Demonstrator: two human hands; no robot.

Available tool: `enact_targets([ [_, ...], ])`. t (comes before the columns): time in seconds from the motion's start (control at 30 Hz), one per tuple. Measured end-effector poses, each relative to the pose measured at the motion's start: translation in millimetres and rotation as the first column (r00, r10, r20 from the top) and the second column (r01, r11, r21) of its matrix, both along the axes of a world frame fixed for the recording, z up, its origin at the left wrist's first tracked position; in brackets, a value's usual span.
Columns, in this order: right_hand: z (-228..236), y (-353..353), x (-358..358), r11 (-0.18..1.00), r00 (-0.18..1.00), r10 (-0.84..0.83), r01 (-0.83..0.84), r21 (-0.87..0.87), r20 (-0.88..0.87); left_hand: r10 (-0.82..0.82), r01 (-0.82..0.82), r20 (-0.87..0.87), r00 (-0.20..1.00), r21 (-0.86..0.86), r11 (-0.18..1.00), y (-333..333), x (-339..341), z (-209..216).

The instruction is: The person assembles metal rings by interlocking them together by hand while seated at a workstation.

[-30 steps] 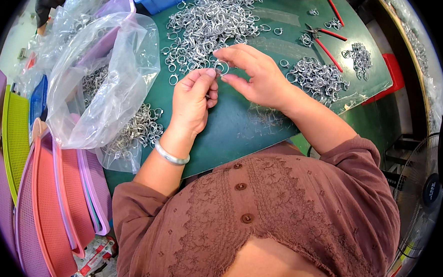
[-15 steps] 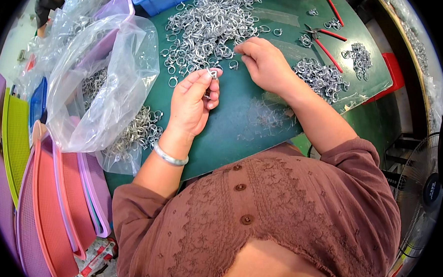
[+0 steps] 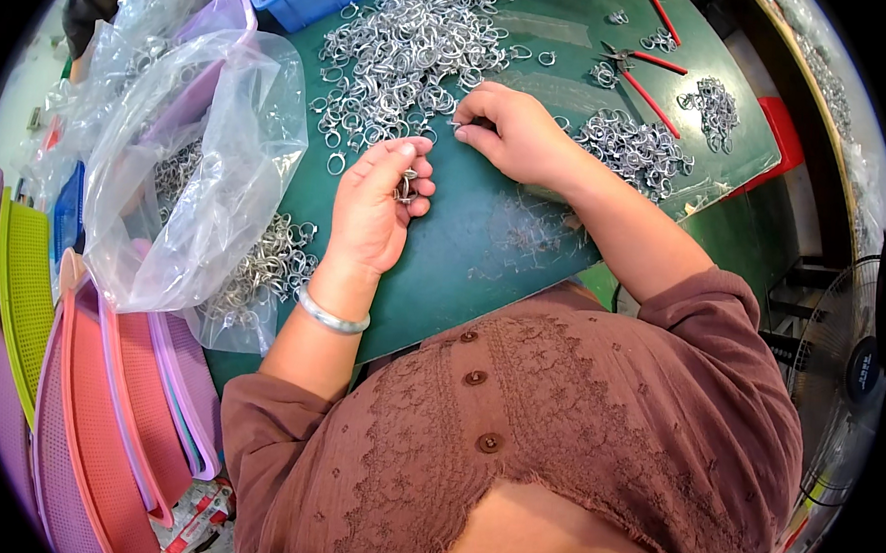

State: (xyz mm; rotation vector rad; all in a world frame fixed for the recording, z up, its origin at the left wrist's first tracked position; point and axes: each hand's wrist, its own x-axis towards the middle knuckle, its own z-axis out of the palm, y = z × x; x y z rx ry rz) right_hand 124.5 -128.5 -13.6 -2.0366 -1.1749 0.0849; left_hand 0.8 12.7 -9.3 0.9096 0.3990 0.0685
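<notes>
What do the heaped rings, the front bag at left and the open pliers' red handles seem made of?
Heaped rings: seemingly metal, silvery with bright glints; exact metal unclear.
Front bag: likely thin plastic, being glossy, creased and see-through.
Red handles: perhaps plastic or rubber sleeves, by their even colour beside the dark head.

The left hand [image 3: 379, 198] curls nearer than the ring heap [image 3: 415, 50], the right hand [image 3: 511, 135] pinching beside its near right edge.

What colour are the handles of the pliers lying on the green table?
The handles are red, shown best in the head view.
</notes>
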Motion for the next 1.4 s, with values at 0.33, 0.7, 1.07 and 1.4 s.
enact_targets([
  [0.33,8.2,5.2,-15.6,0.96,0.805,0.259,-0.154,0.235,-0.534,0.001,-0.003,0.012,1.0,0.141,0.99,-5.5,-2.6,-1.1],
  [0.7,5.3,4.3,-15.4,0.934,0.746,0.326,-0.158,0.321,-0.58,0.046,-0.065,0.072,0.996,0.298,0.952,-11.2,-4.1,0.0],
  [1.07,8.6,2.5,-13.5,0.934,0.582,0.353,-0.166,0.318,-0.733,0.032,-0.049,0.067,0.997,0.267,0.962,-11.2,-4.2,1.1],
  [1.4,10.5,4.0,-19.1,0.948,0.811,0.25,-0.094,0.303,-0.529,0.054,-0.061,0.042,0.998,0.189,0.98,-9.8,-3.3,1.1],
])
